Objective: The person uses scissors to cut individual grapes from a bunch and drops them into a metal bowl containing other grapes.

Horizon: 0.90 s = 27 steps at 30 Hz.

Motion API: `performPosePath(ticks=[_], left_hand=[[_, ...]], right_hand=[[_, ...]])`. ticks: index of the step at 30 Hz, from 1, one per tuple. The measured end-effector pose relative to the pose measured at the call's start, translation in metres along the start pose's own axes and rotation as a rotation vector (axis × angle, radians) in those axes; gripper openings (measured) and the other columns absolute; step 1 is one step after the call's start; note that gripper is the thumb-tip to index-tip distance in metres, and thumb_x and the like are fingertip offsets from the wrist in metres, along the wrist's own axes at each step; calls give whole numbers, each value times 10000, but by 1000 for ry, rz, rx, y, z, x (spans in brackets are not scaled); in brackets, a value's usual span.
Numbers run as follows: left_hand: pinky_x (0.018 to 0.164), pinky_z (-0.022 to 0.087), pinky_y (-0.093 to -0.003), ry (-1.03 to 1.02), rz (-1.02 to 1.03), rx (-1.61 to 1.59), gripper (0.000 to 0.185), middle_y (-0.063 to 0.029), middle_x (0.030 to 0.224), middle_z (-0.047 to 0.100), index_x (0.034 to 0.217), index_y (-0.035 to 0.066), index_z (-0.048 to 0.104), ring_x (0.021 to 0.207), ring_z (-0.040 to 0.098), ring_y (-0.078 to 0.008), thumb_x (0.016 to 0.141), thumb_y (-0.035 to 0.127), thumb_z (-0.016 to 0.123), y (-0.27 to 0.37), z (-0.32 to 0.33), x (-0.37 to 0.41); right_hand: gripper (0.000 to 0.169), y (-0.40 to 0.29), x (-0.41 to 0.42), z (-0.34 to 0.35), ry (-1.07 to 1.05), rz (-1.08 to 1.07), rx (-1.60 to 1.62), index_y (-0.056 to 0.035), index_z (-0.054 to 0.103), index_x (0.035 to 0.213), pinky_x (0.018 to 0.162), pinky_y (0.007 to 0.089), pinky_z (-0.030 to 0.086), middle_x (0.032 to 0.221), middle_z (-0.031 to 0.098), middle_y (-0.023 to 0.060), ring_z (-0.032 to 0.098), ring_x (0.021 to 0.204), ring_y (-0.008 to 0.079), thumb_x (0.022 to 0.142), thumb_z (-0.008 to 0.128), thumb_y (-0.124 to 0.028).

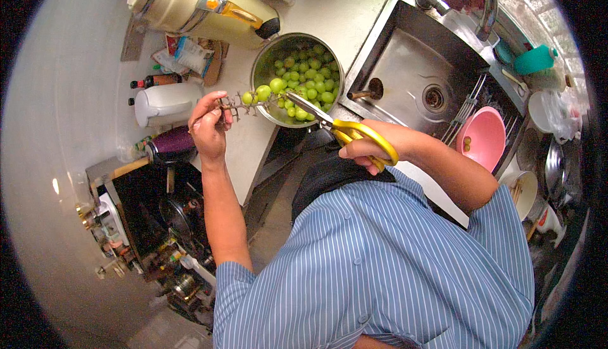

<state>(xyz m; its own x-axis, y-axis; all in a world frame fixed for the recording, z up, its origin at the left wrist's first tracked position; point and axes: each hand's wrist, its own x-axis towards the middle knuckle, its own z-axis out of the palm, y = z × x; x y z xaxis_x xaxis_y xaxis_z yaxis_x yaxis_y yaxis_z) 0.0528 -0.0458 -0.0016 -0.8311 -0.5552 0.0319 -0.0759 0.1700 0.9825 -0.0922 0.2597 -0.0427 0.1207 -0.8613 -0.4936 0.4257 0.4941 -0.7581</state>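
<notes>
Between its fingers my left hand (210, 120) holds a mostly bare grape stem (242, 105), which reaches over the rim of a metal pot (257, 59). A few green grapes (263, 93) still hang on the stem. My right hand (369, 144) grips yellow-handled scissors (363, 135), their blades pointing to the stem's far end above the pot. Whether the blades touch the stem, I cannot tell. Many loose green grapes (311, 74) lie in the pot, which stands at the counter's edge.
A large cream vacuum flask (190, 4) lies behind the pot. Right of it is a metal sink (408, 73) with a faucet (488, 11); a pink bowl (484, 135) with a few grapes rests on its rack. Packets (192, 57), a white jug (166, 104) and a purple container (173, 144) stand left.
</notes>
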Motion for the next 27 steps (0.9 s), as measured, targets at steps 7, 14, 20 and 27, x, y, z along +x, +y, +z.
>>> performPosePath(ticks=[7, 14, 20, 27], left_hand=[[480, 375, -224, 16, -34, -111, 349, -67, 684, 531, 1058, -28, 620, 556, 487, -126, 789, 49, 411, 1, -1, 2], [480, 384, -226, -35, 3, -186, 351, -86, 704, 539, 1056, -31, 615, 557, 489, -134, 775, 65, 428, -3, -7, -2], [481, 384, -223, -49, 19, -213, 340, -89, 722, 542, 1047, -33, 615, 557, 491, -132, 777, 73, 439, 5, -3, -3], [482, 379, -220, -26, 3, -192, 328, -82, 699, 540, 1039, -27, 619, 547, 484, -126, 782, 76, 444, 7, 0, -5]], right_hand=[[368, -4, 2, 2, -59, -2, -49, -21, 548, 680, 430, 295, 475, 553, 531, 57, 562, 467, 154, 856, 612, -338], [352, 1, 8, 5, -87, -38, 67, -32, 536, 667, 432, 289, 473, 547, 530, 51, 557, 458, 151, 861, 603, -317], [328, -8, 5, 8, -107, -40, 92, -47, 529, 669, 434, 282, 472, 550, 524, 38, 549, 453, 133, 862, 604, -301], [336, -10, 5, 9, -132, -46, 134, -42, 530, 634, 430, 280, 457, 529, 519, 41, 541, 440, 141, 858, 599, -282]])
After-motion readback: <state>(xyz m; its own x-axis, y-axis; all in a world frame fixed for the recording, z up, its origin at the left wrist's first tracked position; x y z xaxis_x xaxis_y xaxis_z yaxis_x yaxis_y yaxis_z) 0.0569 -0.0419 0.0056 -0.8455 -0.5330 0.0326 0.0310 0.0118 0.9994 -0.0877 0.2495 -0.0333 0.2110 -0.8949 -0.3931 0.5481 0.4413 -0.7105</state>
